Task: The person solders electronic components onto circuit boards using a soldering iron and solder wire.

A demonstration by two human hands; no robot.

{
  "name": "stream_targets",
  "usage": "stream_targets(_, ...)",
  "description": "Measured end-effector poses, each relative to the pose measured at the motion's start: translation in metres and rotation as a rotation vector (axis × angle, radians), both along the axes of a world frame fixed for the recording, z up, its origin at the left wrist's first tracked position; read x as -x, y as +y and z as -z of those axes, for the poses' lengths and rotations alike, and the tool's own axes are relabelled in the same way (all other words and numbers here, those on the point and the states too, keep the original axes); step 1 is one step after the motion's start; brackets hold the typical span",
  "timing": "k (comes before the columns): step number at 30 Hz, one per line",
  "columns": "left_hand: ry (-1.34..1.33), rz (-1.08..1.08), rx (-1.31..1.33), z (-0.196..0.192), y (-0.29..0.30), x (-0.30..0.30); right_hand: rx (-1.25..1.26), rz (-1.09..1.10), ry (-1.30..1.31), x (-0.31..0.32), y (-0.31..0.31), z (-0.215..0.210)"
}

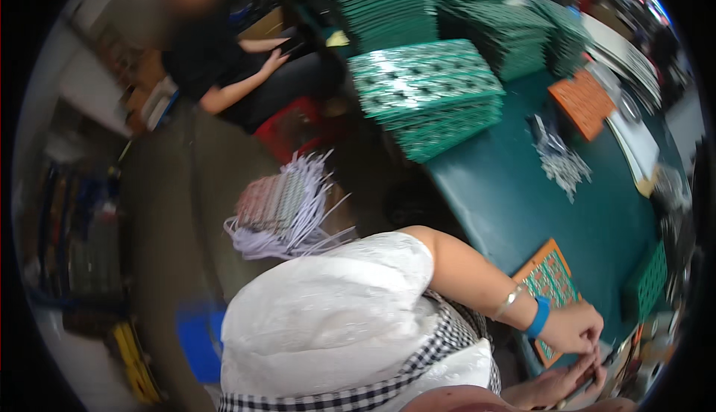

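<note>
both hands, left hand (pixel 578 326) and right hand (pixel 556 384), pinched the thin, light green patterned card (pixel 550 278) by its near edge on the bench (pixel 514 196); it looked stiff but bendable

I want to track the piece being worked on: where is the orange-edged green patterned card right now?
In the head view it lies low on the right, on the dark green table, the orange-edged card just above the left hand and right hand.

White sleeve (pixel 335 307), blue wristband (pixel 538 316), checkered apron (pixel 440 348)
</note>
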State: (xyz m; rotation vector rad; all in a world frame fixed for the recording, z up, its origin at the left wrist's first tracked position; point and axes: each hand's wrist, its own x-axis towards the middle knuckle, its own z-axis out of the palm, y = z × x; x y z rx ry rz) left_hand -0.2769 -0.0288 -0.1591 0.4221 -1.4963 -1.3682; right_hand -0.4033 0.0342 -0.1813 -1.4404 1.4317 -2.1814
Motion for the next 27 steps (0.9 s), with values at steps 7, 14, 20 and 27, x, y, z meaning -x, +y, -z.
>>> stream_targets(7, -0.273, 0.315, -0.003, -0.003, 0.007, -0.052, -0.007, -0.114, -0.302, 0.0, 0.026, -0.028)
stream_targets(14, -0.671, 0.488, -0.131, 0.038, 0.012, -0.199, 0.156, -0.105, -0.697, 0.059, 0.044, -0.071)
stream_targets(20, -0.917, 0.222, -0.538, 0.19, 0.027, -0.34, 0.282, 0.008, -0.69, 0.094, 0.051, -0.078)
stream_targets(27, -1.139, -0.213, -0.636, 0.237, 0.061, -0.426, 0.312, 0.086, -0.483, 0.121, 0.055, -0.075)
